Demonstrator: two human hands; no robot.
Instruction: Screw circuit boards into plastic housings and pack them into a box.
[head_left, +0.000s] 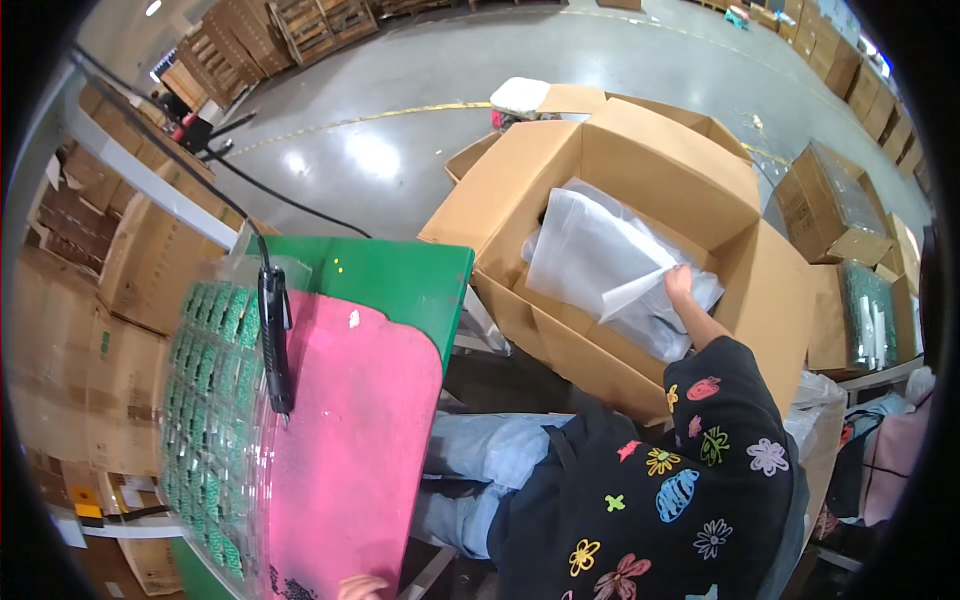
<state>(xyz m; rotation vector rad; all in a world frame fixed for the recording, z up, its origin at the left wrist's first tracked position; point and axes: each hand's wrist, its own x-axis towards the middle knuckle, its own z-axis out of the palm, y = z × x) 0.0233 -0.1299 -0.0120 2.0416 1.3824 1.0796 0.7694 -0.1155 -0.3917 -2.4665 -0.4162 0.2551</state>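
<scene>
There's the translucent white sheet (590,250), inside the open cardboard box (540,335) — its folded edge gripped by the right hand (680,287). Over at the pink mat (350,440), the left hand (362,588) shows only partly — can't tell whether it's holding anything.

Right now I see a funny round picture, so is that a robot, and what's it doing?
No robot here: those are a person's own two bare hands. The one picture comes from a camera worn on the person's head, looking down; its very wide lens bends straight edges. The right hand grips a whitish, see-through plastic sheet inside an open brown cardboard box. Only part of the left hand shows, by the flat pink mat. That mat lies on a green tabletop, beside clear plastic trays with green pieces. A black pen-shaped tool has a cord.
</scene>
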